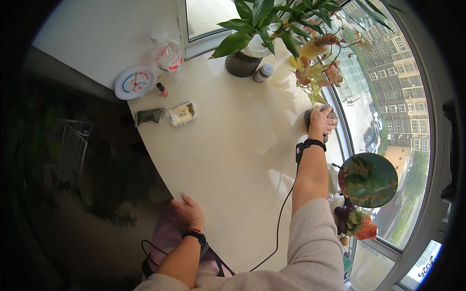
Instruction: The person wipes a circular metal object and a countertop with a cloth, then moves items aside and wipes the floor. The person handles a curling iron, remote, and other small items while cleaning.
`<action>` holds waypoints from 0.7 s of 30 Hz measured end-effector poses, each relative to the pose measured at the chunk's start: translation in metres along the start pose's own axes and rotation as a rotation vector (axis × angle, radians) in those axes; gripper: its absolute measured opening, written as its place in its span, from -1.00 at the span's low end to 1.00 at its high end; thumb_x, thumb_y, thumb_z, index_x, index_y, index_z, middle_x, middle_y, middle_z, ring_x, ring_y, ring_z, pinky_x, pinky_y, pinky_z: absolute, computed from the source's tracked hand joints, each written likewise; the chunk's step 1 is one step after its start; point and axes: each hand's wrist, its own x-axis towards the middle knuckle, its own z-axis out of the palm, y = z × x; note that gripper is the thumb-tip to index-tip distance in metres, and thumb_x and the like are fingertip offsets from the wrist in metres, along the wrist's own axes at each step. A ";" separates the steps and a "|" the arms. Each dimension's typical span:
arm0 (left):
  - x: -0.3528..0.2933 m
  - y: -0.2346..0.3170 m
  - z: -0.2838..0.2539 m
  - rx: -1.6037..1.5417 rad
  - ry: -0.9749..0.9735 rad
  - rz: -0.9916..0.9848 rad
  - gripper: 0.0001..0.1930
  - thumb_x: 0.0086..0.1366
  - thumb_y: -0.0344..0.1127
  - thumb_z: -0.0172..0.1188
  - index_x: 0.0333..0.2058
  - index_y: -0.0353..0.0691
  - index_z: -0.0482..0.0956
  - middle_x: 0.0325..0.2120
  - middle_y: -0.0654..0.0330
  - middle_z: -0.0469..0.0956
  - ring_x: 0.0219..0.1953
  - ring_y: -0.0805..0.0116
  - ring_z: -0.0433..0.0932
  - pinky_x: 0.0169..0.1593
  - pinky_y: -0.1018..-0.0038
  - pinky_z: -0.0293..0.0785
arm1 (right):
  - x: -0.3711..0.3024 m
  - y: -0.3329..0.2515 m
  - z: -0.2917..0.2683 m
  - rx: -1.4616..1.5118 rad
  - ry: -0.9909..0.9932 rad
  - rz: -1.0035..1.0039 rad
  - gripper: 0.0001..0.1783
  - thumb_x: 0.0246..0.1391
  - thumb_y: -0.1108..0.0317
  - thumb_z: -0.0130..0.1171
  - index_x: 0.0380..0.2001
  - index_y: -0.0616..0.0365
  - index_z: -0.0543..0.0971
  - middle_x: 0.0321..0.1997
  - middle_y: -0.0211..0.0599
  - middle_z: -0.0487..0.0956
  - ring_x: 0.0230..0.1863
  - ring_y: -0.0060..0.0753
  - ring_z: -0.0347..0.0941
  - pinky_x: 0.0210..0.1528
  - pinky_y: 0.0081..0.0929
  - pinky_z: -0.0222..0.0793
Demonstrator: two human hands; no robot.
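My right hand reaches to the window side of the cream tabletop. Its fingers wrap round a dark grey, rough, lumpy object, mostly hidden under the hand. Just beyond it, a trailing plant with pink and yellow-green leaves hangs down. At the table's left edge, near my body, rests my left hand, empty, with its thumb held apart from the fingers. A black cable runs from the band on my right wrist across the table.
Toward the back stand a leafy plant's dark glass vase and a small capped bottle. At far left are a clear plastic bottle, round dial gauge, nail polish bottle, dark packet and clear-wrapped package. A green decorative plate and rooster-like figurine line the window.
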 end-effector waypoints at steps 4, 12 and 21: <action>0.001 -0.002 0.003 -0.044 0.035 0.048 -0.52 0.40 0.06 -0.06 -0.10 -0.35 0.30 -0.23 -0.20 0.53 -0.22 -0.26 0.56 -0.25 -0.05 0.49 | -0.012 -0.024 0.018 -0.075 0.056 -0.426 -0.27 0.17 -0.23 -0.02 0.41 -0.56 0.13 0.52 0.06 -0.03 0.53 0.10 -0.17 0.46 0.13 -0.24; 0.003 -0.010 0.014 -0.127 0.054 0.052 -0.51 0.40 0.05 -0.04 -0.06 -0.37 0.29 -0.21 -0.17 0.50 -0.19 -0.22 0.55 -0.22 0.01 0.51 | -0.136 0.015 -0.004 0.142 -0.027 -1.078 -0.35 0.09 0.16 0.20 0.29 -0.53 0.39 0.51 -0.19 0.09 0.49 0.01 0.00 0.46 0.07 -0.18; 0.001 -0.003 -0.004 -0.013 -0.071 -0.013 -0.47 0.38 0.10 -0.05 -0.04 -0.34 0.30 -0.21 -0.13 0.51 -0.25 -0.18 0.56 -0.28 0.01 0.52 | -0.267 -0.049 0.014 0.174 -0.109 -1.302 -0.33 0.11 0.18 0.13 0.33 -0.36 0.34 0.48 -0.05 0.09 0.47 0.18 -0.06 0.44 0.16 -0.20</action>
